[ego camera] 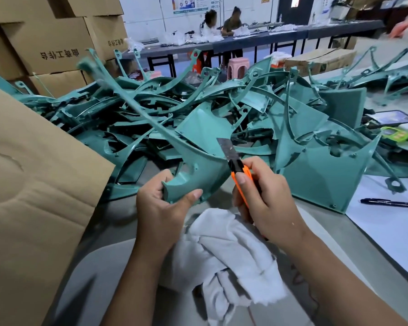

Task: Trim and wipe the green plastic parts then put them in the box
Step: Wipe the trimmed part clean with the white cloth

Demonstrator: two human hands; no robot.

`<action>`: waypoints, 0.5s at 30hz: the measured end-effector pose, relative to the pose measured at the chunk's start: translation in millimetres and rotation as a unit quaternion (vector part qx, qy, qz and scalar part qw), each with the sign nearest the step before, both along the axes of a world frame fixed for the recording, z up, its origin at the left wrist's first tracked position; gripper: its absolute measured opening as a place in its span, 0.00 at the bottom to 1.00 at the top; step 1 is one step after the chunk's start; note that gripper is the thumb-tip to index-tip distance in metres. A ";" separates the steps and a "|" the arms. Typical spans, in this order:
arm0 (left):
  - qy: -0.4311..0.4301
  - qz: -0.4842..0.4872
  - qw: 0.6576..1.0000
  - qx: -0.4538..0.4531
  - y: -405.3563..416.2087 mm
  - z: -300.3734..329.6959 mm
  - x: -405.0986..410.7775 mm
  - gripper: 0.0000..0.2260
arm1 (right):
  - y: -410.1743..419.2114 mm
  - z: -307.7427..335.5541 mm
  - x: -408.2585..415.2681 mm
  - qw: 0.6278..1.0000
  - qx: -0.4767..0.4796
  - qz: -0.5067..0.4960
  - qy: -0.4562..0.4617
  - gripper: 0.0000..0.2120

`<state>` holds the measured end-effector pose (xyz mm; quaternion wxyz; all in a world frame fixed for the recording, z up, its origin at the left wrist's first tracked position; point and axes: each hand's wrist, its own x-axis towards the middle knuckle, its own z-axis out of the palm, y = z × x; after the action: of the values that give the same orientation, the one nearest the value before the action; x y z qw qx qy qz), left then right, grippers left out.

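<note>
My left hand (165,203) grips the wide lower end of a long green plastic part (193,177), whose thin arm slants up to the far left. My right hand (266,203) holds an orange utility knife (239,175); its extended blade touches the part's right edge. A white cloth (231,252) lies crumpled on my lap under both hands. Behind the hands, a big heap of green plastic parts (198,114) covers the table. The flap of a cardboard box (33,184) fills the left side.
A black pen (390,204) lies on white paper at the right. A phone (392,118) and a small green item sit farther right. Stacked cardboard cartons (45,43) stand at back left. Two people sit at a far table.
</note>
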<state>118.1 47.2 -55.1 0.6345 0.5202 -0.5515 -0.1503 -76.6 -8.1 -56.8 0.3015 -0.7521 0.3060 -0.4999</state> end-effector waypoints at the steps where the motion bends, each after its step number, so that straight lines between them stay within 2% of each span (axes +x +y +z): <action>1: 0.029 -0.002 1.000 -0.001 0.5 0.0 0.7 0.12 | -3.6 -1.4 -2.2 1.000 0.017 -0.019 0.009 0.06; 3: 0.090 0.004 0.996 -0.005 1.4 2.0 3.7 0.12 | -13.3 -3.1 -7.4 0.994 0.043 -0.083 0.049 0.07; 5: 0.124 0.008 0.992 -0.016 0.8 4.3 5.3 0.14 | -24.2 -5.5 -17.1 0.974 0.059 -0.176 0.130 0.07; 7: 0.150 0.016 0.988 -0.029 0.2 6.8 5.1 0.18 | -30.6 -5.5 -26.7 0.927 0.078 -0.249 0.269 0.10; 10: 0.154 0.042 0.986 -0.046 -0.2 7.1 9.6 0.18 | -27.2 -2.5 -26.4 0.856 0.085 -0.274 0.430 0.20; 11: 0.155 0.053 0.985 -0.048 -0.3 6.4 11.9 0.17 | -25.4 -1.4 -25.6 0.857 0.057 -0.271 0.435 0.24; 12: 0.162 0.061 0.984 -0.050 -0.5 5.7 13.6 0.17 | -22.8 2.2 -26.3 0.878 0.014 -0.244 0.412 0.26; 14: 0.174 0.079 0.980 -0.057 -1.4 3.8 16.1 0.17 | -14.8 15.1 -29.5 0.952 0.005 -0.059 0.302 0.25; 15: 0.172 0.094 0.979 -0.061 -1.8 3.6 16.7 0.17 | -10.1 20.8 -29.7 0.962 0.050 0.065 0.262 0.24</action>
<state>134.8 45.4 -51.5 0.7620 0.4959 -0.3909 -0.1435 -106.3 -18.2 -36.0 0.2797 -0.8590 0.3492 -0.2488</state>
